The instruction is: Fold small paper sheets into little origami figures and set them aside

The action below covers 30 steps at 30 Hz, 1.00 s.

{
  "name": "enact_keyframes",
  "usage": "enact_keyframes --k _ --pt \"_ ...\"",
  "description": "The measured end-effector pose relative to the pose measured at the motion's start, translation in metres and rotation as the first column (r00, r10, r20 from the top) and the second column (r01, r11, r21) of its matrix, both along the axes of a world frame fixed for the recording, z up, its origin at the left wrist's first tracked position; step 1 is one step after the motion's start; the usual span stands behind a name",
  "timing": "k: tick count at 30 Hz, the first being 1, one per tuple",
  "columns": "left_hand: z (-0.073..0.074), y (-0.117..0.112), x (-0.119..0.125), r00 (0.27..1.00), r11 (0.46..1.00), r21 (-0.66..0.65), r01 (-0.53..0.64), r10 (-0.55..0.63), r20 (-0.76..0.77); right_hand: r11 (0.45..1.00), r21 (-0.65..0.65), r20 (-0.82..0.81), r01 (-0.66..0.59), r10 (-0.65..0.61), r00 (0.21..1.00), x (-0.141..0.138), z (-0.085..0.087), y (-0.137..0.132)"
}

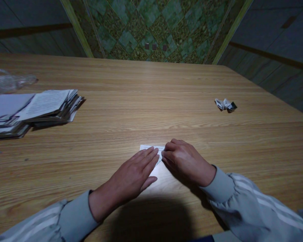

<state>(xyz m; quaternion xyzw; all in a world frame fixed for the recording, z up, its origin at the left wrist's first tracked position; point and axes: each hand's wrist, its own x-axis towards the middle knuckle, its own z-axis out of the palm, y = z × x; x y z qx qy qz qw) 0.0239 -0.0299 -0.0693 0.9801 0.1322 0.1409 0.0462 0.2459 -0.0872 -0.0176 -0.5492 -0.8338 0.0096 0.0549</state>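
Observation:
A small piece of folded white paper [160, 154] with faint print lies on the wooden table, partly hidden under my hands. My left hand [137, 171] rests flat on its left part, fingers stretched out and thumb apart. At the paper's right end, my right hand [183, 158] is closed, with thumb and curled fingertips pinching the edge. The far edge of the paper shows beyond my left fingertips; the portion beneath both hands is hidden.
Stacks of printed papers [50, 102] sit at the left, with a clear plastic bag [10, 82] behind them. A small folded paper piece [226, 105] lies at the right. The wooden table [131, 94] reaches back toward a green patterned wall [151, 27].

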Motion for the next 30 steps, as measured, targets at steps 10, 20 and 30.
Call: enact_keyframes --k 10,20,30 --pt "0.003 -0.001 -0.022 0.993 0.994 0.101 -0.028 0.040 -0.113 0.999 0.032 -0.030 0.021 -0.020 0.999 -0.003 -0.002 0.001" --pt "0.007 -0.003 -0.017 0.991 0.992 0.120 -0.028 0.044 -0.128 0.995 0.055 0.019 -0.082 0.081 0.997 -0.013 -0.001 -0.001" --pt "0.009 0.001 -0.032 0.991 0.994 0.111 -0.023 0.038 -0.128 0.997 0.049 0.102 0.055 -0.060 0.993 -0.003 0.003 -0.013"
